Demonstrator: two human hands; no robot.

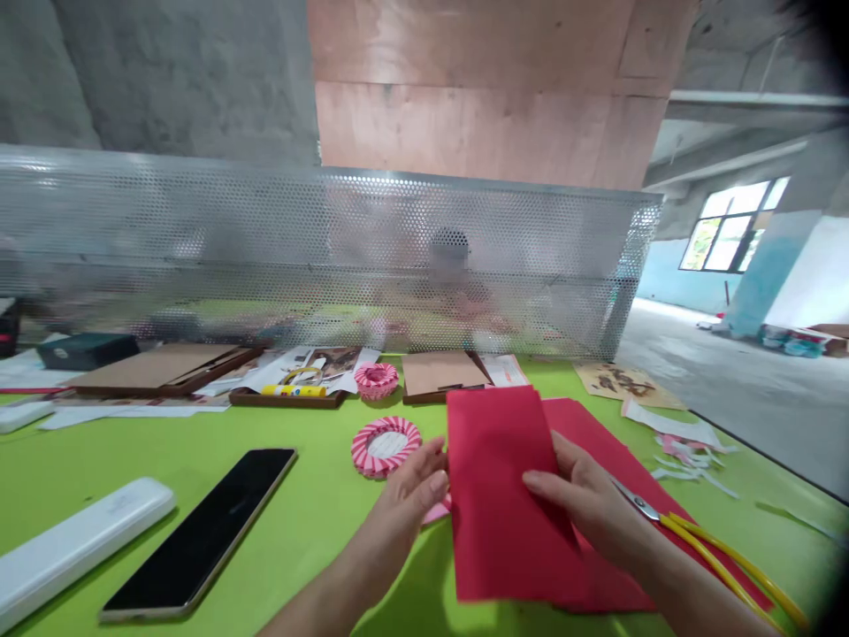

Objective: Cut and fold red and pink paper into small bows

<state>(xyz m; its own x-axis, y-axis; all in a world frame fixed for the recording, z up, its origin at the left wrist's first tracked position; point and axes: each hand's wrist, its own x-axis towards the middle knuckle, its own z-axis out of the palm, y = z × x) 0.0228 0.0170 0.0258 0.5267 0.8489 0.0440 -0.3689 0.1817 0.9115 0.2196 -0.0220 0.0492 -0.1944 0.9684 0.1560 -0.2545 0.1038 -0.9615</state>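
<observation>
My right hand (pixel 587 495) grips a folded red paper (pixel 500 495), thumb on its front face and the other fingers partly hidden behind. Close by the paper's left edge is my left hand (pixel 415 495), its fingers slightly apart; whether the fingertips touch the edge is hard to tell. More red paper sheets (pixel 610 451) lie under and beside my right hand. Yellow-handled scissors (pixel 669 522) rest on those sheets. Beyond my left hand lies a pink-and-white striped paper ring (pixel 386 447), and a smaller striped ring stack (pixel 376 380) stands behind it.
A phone (pixel 205 531) and a long white case (pixel 86 535) lie left on the green table (pixel 298 540). Cardboard trays (pixel 441 376), papers and a yellow glue stick (pixel 294 390) line the back. Paper scraps (pixel 693 456) lie right. A perforated metal screen (pixel 279 248) stands behind.
</observation>
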